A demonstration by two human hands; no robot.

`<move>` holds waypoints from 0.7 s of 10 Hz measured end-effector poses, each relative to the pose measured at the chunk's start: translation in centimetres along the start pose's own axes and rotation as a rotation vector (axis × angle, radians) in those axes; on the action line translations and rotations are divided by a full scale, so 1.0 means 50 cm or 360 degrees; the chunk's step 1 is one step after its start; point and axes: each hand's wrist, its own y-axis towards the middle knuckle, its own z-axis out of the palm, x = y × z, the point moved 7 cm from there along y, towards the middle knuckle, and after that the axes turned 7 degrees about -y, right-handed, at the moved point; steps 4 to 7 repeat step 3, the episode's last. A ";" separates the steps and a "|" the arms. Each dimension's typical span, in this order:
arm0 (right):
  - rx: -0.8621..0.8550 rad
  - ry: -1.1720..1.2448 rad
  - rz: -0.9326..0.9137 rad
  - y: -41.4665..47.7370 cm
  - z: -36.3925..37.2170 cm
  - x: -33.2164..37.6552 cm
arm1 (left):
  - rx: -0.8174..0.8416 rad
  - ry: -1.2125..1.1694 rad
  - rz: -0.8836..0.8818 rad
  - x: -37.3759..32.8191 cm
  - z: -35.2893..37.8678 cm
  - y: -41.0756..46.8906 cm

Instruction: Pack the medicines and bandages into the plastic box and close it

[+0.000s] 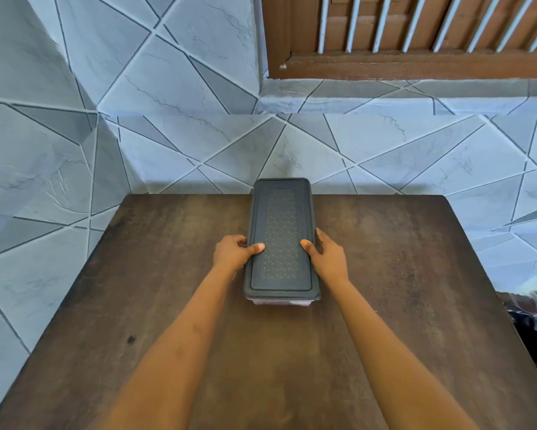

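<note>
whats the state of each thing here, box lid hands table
plastic box: upright on the table, covered by its lid, contents not visible
lid: on the box, lying flat
left hand: gripping the lid's left edge, thumb on top
right hand: gripping the lid's right edge, thumb on top
table: carries only the box

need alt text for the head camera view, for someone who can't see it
Two bare hands grip the long sides of a closed plastic box with a dark grey lid, the left hand and right hand each with a thumb on top. The box stands lengthwise on a dark wooden table set against grey tiled walls.
</note>
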 end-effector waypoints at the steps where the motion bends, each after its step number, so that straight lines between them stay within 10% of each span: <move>1: 0.0000 -0.0171 0.0015 0.010 -0.002 0.005 | -0.0028 0.0019 -0.0001 -0.004 -0.002 0.013; 7: 0.0009 -0.0267 -0.0020 -0.017 -0.004 0.001 | -0.0058 0.0179 0.0139 -0.016 0.002 -0.026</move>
